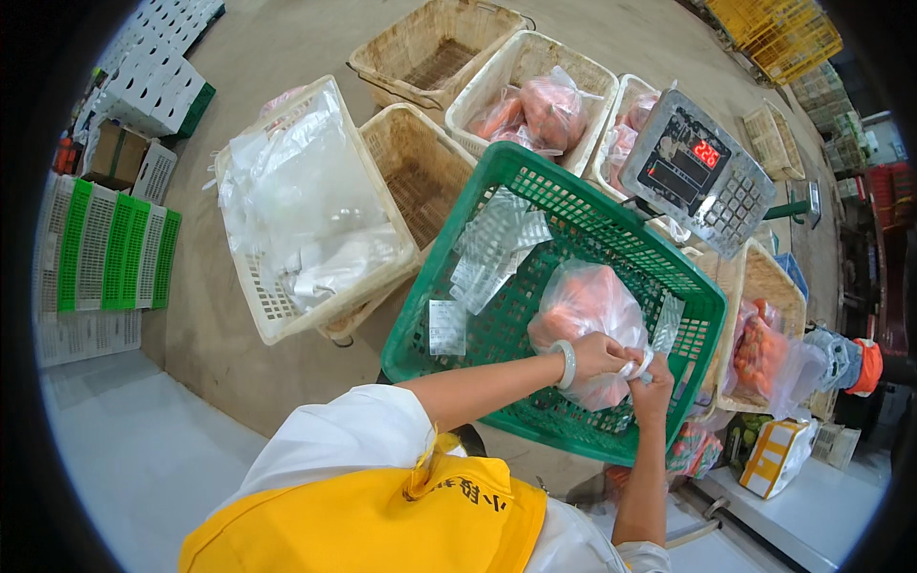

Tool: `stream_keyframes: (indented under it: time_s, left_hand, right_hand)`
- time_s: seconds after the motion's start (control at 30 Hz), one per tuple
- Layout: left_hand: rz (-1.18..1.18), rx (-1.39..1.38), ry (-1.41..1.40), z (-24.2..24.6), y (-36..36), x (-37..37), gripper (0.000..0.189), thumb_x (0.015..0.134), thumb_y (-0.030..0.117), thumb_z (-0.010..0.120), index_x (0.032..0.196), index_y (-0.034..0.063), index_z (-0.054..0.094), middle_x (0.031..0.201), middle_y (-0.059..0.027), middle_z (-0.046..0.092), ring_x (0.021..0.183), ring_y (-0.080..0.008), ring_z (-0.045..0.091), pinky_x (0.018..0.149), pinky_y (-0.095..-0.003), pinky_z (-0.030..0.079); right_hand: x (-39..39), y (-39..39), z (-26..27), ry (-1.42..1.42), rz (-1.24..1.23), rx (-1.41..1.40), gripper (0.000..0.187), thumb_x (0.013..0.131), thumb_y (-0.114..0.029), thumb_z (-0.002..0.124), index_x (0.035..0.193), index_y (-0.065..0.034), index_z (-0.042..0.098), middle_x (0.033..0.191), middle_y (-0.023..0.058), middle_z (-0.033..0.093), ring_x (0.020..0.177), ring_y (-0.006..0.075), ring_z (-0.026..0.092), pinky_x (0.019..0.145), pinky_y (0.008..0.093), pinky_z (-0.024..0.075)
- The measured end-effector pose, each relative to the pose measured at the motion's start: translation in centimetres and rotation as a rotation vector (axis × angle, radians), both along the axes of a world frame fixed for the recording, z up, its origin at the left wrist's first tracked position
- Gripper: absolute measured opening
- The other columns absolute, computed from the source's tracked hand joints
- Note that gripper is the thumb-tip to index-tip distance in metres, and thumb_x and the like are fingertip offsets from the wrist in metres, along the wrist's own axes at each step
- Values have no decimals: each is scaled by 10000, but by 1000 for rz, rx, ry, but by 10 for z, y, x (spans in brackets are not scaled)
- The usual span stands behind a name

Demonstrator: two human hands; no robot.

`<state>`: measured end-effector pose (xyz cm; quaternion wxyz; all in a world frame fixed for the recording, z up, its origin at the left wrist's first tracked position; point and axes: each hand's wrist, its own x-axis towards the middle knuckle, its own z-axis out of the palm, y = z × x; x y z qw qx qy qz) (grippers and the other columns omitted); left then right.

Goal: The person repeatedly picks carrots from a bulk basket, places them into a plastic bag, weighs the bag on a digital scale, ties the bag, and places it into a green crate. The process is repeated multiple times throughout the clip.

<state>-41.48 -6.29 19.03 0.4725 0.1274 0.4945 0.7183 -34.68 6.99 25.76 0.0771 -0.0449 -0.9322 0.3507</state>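
A clear plastic bag of carrots (584, 304) rests in a green plastic crate (555, 440), which stands beside a scale head. My left hand (598, 356), a pale bangle on its wrist, pinches the gathered neck of the bag. On the other side of that neck, my right hand (652, 387) grips the twisted plastic, which forms a loop between my fingers. Several strips of printed labels (494, 251) lie along the crate's left part, and a single label (447, 327) sits nearer its left corner. Another label strip (668, 322) is at the right wall.
The digital scale head (698, 172) rises over the crate's far right edge. To the left, flat plastic bags (308, 193) cover a cream crate. Bagged carrots (551, 107) fill a far crate; more carrots (758, 351) stand at right. An orange-and-denim item (863, 365) is at far right.
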Motion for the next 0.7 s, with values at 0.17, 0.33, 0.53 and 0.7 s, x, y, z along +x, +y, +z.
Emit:
stream_keyframes:
  time_s: [0.17,0.33,0.53,0.7]
  left_hand:
    - [-68,-9,67,11,2,-6,202,749,187,657,669,47,536,624,24,500,584,-63,458,532,-245,395]
    - [-56,-65,795,16,-33,-10,233,792,227,579,664,47,505,606,-76,506,543,-212,505,526,-354,401]
    - [-279,-235,1115,0,-86,6,136,827,218,534,803,95,587,859,-75,606,732,-296,584,625,-418,461]
    - [35,-398,882,13,-131,7,217,826,208,546,1013,143,635,981,-69,626,847,-277,605,728,-381,489]
  right_hand:
    - [-17,32,-15,-255,-167,-169,219,673,-7,610,873,-31,696,610,14,557,527,71,453,492,233,348]
    - [-34,103,-80,-230,-387,-146,169,638,48,494,718,-24,624,575,3,533,512,85,468,483,234,367]
    - [-34,121,-133,-641,-534,-498,240,686,30,533,903,-66,570,709,-9,551,537,83,491,451,225,377]
    - [-67,113,1,-759,-28,-608,627,660,-30,642,1262,-63,468,1015,49,571,826,140,552,686,256,456]
